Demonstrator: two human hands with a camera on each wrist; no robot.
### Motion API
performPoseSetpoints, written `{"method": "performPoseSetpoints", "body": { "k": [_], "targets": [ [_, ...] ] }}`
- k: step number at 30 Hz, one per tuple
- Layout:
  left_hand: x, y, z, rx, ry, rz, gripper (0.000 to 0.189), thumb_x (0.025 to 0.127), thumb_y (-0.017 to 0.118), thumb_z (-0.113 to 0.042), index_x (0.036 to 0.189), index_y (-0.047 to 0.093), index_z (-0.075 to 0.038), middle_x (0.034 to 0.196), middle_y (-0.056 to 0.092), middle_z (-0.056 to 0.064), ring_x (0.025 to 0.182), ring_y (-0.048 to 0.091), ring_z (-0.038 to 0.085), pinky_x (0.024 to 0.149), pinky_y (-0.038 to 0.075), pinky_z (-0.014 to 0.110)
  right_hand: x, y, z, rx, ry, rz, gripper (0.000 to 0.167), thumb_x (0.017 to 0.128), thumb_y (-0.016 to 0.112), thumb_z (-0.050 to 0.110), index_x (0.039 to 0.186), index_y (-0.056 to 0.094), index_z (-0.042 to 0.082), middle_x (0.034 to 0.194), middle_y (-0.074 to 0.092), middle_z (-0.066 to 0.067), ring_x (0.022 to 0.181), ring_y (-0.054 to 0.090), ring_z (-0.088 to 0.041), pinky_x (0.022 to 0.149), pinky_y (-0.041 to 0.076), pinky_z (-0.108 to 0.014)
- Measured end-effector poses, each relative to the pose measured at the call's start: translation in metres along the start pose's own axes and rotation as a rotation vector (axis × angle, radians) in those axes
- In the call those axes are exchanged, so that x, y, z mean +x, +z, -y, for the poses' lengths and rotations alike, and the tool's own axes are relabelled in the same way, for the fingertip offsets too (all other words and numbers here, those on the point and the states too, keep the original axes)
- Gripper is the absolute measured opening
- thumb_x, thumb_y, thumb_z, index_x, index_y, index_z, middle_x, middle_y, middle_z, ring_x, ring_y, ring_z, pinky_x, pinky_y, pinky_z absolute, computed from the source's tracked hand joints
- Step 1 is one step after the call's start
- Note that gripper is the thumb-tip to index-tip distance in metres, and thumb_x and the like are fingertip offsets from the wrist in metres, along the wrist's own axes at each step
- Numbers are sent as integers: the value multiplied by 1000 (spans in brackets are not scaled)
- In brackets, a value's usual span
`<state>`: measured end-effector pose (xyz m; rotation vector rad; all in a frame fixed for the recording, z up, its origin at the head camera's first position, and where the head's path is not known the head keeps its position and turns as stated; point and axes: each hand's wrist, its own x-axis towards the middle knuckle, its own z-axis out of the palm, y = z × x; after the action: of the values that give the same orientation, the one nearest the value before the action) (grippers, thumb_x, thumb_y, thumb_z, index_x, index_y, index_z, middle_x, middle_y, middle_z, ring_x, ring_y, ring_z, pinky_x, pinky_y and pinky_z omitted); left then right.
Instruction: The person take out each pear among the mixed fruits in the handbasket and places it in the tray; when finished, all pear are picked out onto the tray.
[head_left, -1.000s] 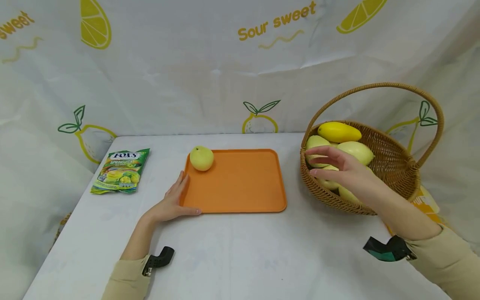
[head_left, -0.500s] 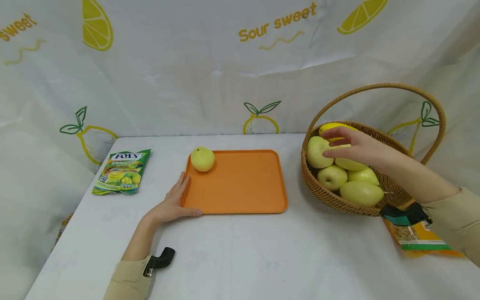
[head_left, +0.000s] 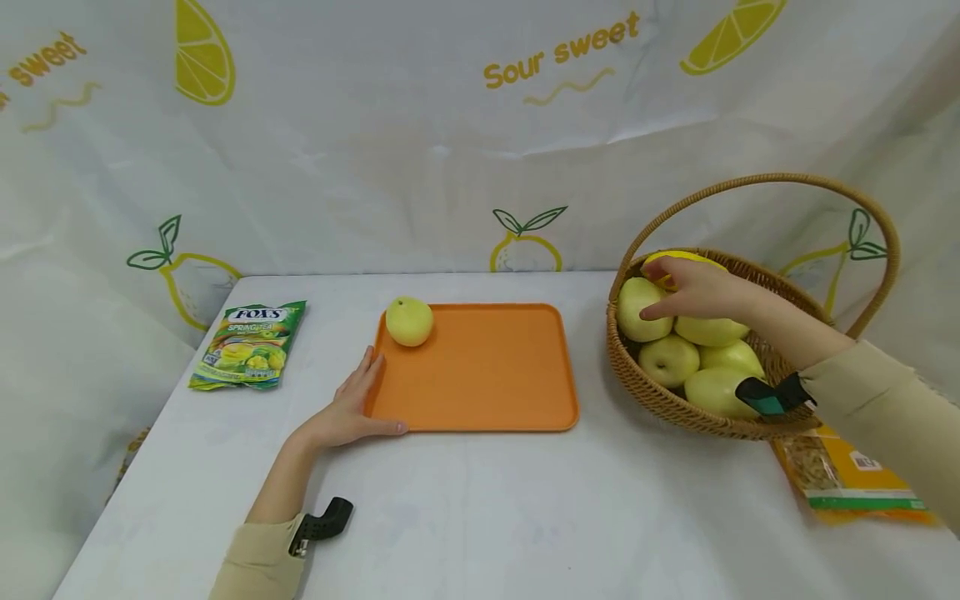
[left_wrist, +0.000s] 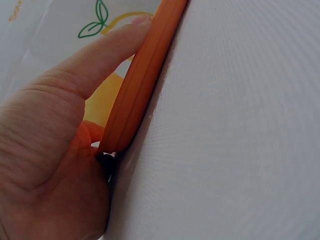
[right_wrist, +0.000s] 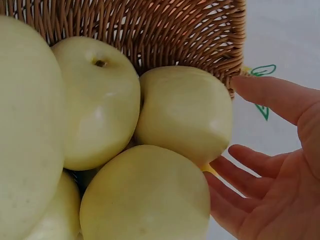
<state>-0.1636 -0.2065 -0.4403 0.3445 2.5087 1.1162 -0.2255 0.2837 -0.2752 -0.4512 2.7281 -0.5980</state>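
Note:
My left hand (head_left: 347,414) rests along the left side of an orange tray (head_left: 480,375), its thumb on the front rim. The left wrist view shows that thumb (left_wrist: 100,60) straight against the tray's outer edge. On the tray's far left corner sits a round pale green apple (head_left: 409,322). My right hand (head_left: 697,287) reaches over the wicker basket (head_left: 645,392), fingers spread and holding nothing. Its fingertips are beside a pale green apple (head_left: 642,308) and overlap a bright yellow oblong fruit (head_left: 681,255). In the right wrist view the fingers are right at a pale apple (right_wrist: 185,112).
Several more pale fruits (head_left: 722,392) fill the basket's left part, under its tall arched handle (head_left: 780,177). A green candy bag (head_left: 247,346) lies at the left of the white table. An orange and yellow packet (head_left: 855,475) lies behind the right forearm. A printed cloth hangs at the back.
My right hand has moved back and slightly right over the basket, uncovering the lower fruits, with its fingers lowering toward the back left fruits. The left hand stays at the tray.

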Motion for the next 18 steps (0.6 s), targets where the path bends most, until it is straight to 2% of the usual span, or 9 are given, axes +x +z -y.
{"method": "performPoseSetpoints", "body": {
  "k": [4, 7, 12, 18],
  "targets": [
    [0, 0, 0, -2, -2, -4, 120, 75, 81, -49, 158, 1, -14, 162, -16, 2, 146, -8, 38, 111, 3, 66, 8, 4, -3, -100, -14, 34, 80, 86, 75, 28, 137, 35, -19, 135, 43, -38, 122, 44, -50, 99, 38, -59],
    [0, 1, 0, -6, -2, -2, 120, 75, 81, -49, 158, 2, -14, 162, -15, 2, 147, -8, 37, 111, 3, 66, 12, 6, -3, -152, 9, 73, 87, 83, 77, 32, 137, 32, -20, 133, 44, -39, 119, 46, -49, 96, 40, -58],
    [0, 1, -1, -8, -3, -2, 120, 75, 81, -49, 158, 2, -14, 162, -15, 2, 147, -8, 37, 111, 3, 66, 15, 9, -2, -170, 53, 118, 100, 80, 79, 39, 139, 24, -21, 132, 43, -41, 118, 46, -52, 95, 40, -59],
    [-1, 1, -1, -9, 0, -4, 119, 75, 81, -48, 158, 2, -14, 162, -16, 1, 147, -8, 37, 111, 4, 66, 18, 10, -4, -188, 58, 101, 101, 78, 80, 42, 138, 27, -19, 127, 48, -38, 113, 49, -51, 90, 44, -57]
  ]
}}
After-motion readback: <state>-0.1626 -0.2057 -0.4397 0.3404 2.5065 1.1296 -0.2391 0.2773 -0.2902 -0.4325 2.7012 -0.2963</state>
